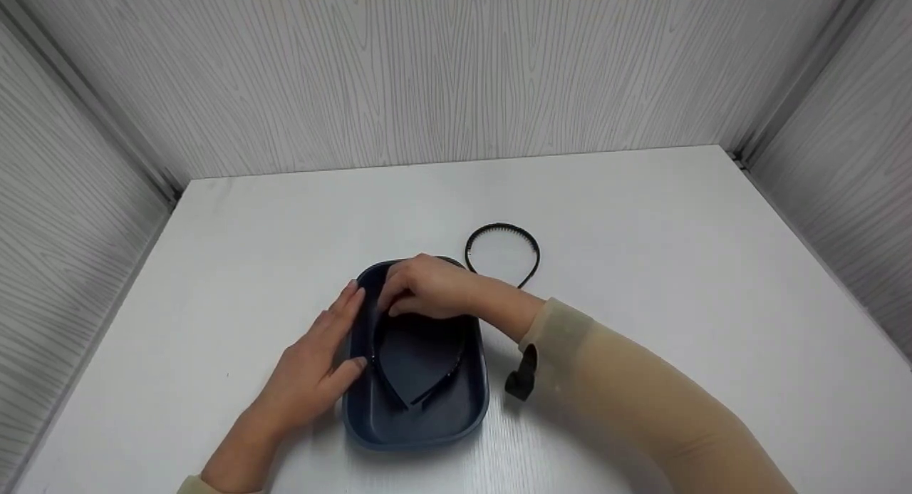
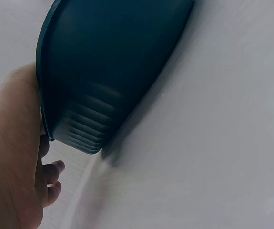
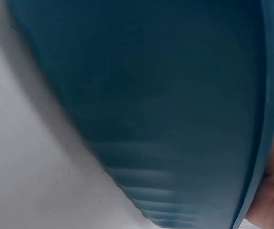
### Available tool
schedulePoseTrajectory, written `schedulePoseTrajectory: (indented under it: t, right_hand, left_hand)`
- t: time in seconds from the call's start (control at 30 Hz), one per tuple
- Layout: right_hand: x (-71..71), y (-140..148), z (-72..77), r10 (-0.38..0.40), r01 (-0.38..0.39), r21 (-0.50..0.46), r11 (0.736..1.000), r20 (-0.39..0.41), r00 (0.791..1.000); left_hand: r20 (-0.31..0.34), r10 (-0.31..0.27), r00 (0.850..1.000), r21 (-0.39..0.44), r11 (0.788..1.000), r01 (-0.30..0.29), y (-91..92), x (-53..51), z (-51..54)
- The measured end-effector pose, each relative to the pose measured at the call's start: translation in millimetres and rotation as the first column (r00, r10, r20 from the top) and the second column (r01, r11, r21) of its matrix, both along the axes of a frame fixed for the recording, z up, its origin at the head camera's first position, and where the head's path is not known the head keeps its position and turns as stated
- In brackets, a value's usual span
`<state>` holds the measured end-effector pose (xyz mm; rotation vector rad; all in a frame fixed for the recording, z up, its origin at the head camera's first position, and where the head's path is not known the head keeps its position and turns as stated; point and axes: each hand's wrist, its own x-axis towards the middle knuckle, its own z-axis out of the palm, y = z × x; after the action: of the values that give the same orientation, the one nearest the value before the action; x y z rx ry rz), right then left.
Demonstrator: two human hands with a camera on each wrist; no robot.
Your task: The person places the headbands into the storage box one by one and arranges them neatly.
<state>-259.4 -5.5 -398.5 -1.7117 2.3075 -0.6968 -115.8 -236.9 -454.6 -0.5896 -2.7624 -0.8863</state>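
Note:
A dark blue rectangular plastic basin point(image 1: 427, 437) with rounded corners stands on the white table. Inside it lies a thin black headband point(image 1: 391, 390), its two ends close together toward the near side. My right hand point(image 1: 431, 287) reaches over the basin's far part, fingers curled down at the headband's left side, where they appear to pinch it; the fingertips are partly hidden. Along the left rim rests my left hand point(image 1: 306, 373), fingers fairly straight and thumb at the edge. Both wrist views mostly show the basin's ribbed outer wall point(image 2: 103, 62).
A second black headband point(image 1: 503, 225), toothed on its inner edge, lies on the table point(image 1: 641, 230) just beyond the basin's far right corner, partly covered by my right wrist. Wood-grain panels point(image 1: 456, 73) enclose the table at the back and both sides.

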Motion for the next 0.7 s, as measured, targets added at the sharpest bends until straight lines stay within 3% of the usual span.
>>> schedulePoseTrajectory:
  t: [0.7]
  right_hand:
    - [1.8, -1.2, 1.6, -0.048, 0.048, 0.045, 0.998, 0.020, 0.999]
  left_hand:
    - [-0.003, -0.016, 1.000, 0.014, 1.000, 0.016, 0.4, -1.1, 0.7]
